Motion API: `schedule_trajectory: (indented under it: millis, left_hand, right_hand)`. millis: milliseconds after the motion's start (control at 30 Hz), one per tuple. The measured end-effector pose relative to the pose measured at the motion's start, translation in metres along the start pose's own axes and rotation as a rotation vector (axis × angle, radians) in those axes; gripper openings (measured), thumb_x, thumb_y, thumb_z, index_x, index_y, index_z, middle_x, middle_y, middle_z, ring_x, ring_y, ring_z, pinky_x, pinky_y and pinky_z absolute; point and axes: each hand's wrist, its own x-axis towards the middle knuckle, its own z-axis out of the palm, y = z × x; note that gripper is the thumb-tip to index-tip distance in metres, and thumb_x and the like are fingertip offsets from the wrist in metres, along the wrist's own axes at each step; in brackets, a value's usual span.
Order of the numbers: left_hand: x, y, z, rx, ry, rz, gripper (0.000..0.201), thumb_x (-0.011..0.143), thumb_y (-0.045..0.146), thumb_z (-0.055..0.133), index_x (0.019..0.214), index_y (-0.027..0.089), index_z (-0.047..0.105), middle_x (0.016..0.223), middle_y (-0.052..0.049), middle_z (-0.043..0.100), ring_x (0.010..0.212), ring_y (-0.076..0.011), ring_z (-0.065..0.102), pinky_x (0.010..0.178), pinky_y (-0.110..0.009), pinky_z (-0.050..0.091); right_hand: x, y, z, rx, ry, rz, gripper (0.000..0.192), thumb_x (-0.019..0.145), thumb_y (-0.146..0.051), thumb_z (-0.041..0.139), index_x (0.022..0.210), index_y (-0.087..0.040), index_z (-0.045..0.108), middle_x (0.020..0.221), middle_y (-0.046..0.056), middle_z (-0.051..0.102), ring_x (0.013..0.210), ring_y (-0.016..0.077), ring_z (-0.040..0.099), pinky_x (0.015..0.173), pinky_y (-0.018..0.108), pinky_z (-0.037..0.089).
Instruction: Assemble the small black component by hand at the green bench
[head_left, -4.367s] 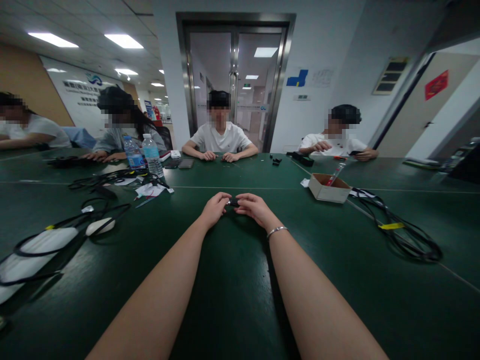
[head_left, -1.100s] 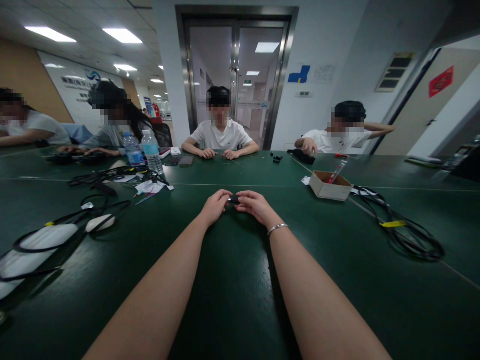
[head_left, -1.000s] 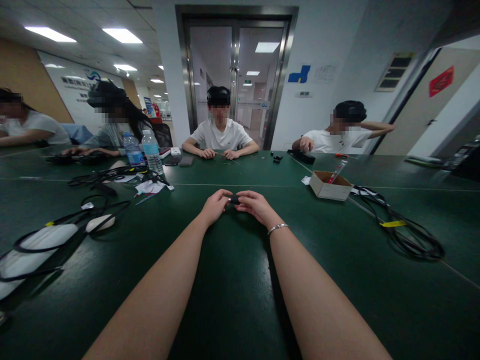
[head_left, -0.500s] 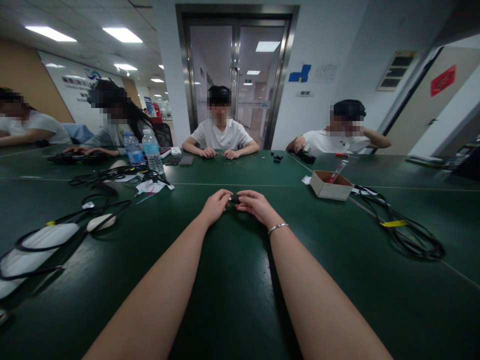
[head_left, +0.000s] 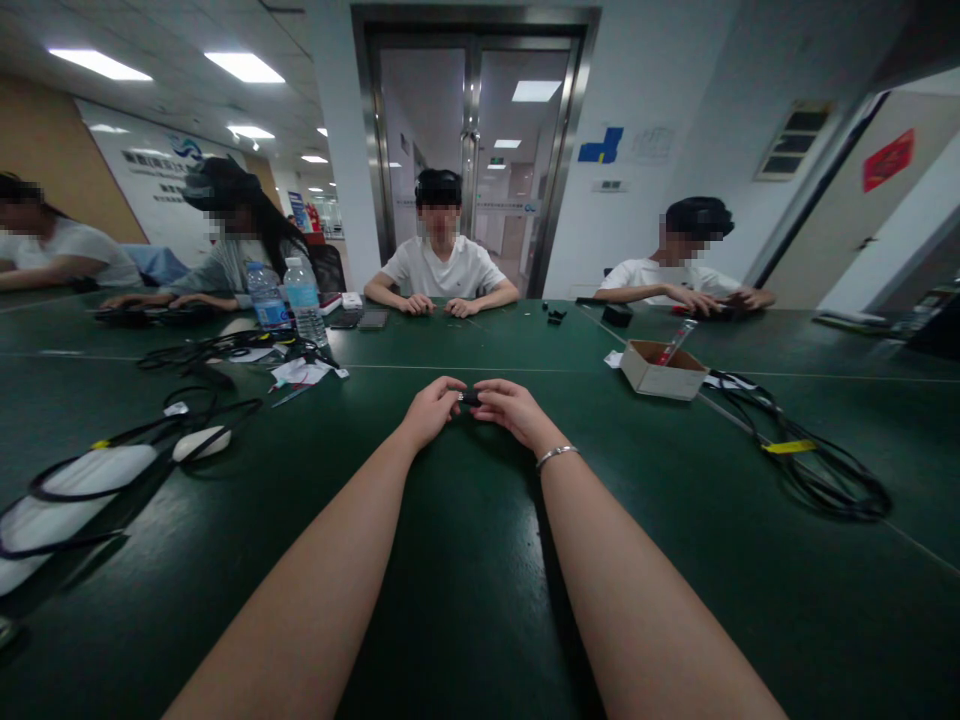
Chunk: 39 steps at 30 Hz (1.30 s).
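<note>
Both my hands meet over the middle of the green table [head_left: 465, 560] and share one small black object [head_left: 470, 398] with a silvery left end. Its exact kind is too small to make out. My left hand [head_left: 433, 411] pinches the silvery end between thumb and fingers. The black right part sits in the closed fingers of my right hand [head_left: 513, 408], whose wrist wears a silver bracelet [head_left: 557, 457]. Fingers hide part of the object.
Left of my arms lie a white computer mouse [head_left: 201, 443], black cables [head_left: 217, 400] and papers [head_left: 304, 372], with water bottles [head_left: 304, 300] behind. To the right are a cardboard box [head_left: 661, 372] and a coiled cable [head_left: 817, 470]. Several people sit around the table.
My hands and the small black object stay in place. The person at the far right has lowered a raised arm and now has both hands together at the table.
</note>
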Motion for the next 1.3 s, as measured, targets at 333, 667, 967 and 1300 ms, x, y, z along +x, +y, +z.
schedule_trajectory:
  millis: [333, 667, 967, 1300]
  left_hand:
    - [-0.0019, 0.0038, 0.0004, 0.017, 0.019, 0.004, 0.024, 0.080, 0.031, 0.048, 0.096, 0.018, 0.061, 0.068, 0.001, 0.055, 0.052, -0.0086, 0.047, 0.050, -0.020, 0.038]
    - [-0.0026, 0.0025, -0.0005, 0.047, 0.047, 0.029, 0.024, 0.078, 0.026, 0.050, 0.098, 0.018, 0.061, 0.071, 0.001, 0.053, 0.054, -0.0091, 0.048, 0.050, -0.020, 0.039]
    - [-0.0031, 0.0058, -0.0004, 0.011, 0.027, -0.002, 0.027, 0.082, 0.036, 0.047, 0.095, 0.018, 0.061, 0.077, -0.001, 0.056, 0.052, -0.0081, 0.048, 0.048, -0.020, 0.039]
    - [-0.0037, 0.0072, 0.0001, -0.025, 0.026, -0.006, 0.025, 0.076, 0.019, 0.049, 0.098, 0.017, 0.060, 0.075, 0.000, 0.053, 0.054, -0.0077, 0.048, 0.048, -0.019, 0.039]
  right_hand:
    - [-0.0003, -0.0012, 0.0008, 0.005, -0.002, 0.004, 0.016, 0.080, 0.001, 0.057, 0.087, -0.012, 0.063, 0.073, 0.004, 0.066, 0.056, 0.0110, 0.065, 0.057, 0.019, 0.058]
    - [-0.0020, -0.0015, 0.0008, 0.004, -0.014, 0.000, 0.016, 0.080, 0.001, 0.059, 0.088, -0.013, 0.063, 0.072, 0.003, 0.065, 0.059, 0.0118, 0.066, 0.059, 0.019, 0.058]
    - [-0.0011, -0.0006, 0.0000, 0.003, -0.011, -0.003, 0.016, 0.079, 0.000, 0.061, 0.087, -0.014, 0.063, 0.074, 0.003, 0.065, 0.058, 0.0110, 0.066, 0.059, 0.019, 0.058]
    - [-0.0025, -0.0017, 0.0006, 0.009, -0.007, 0.004, 0.014, 0.078, -0.001, 0.061, 0.086, -0.013, 0.063, 0.071, 0.003, 0.065, 0.059, 0.0117, 0.066, 0.058, 0.018, 0.057]
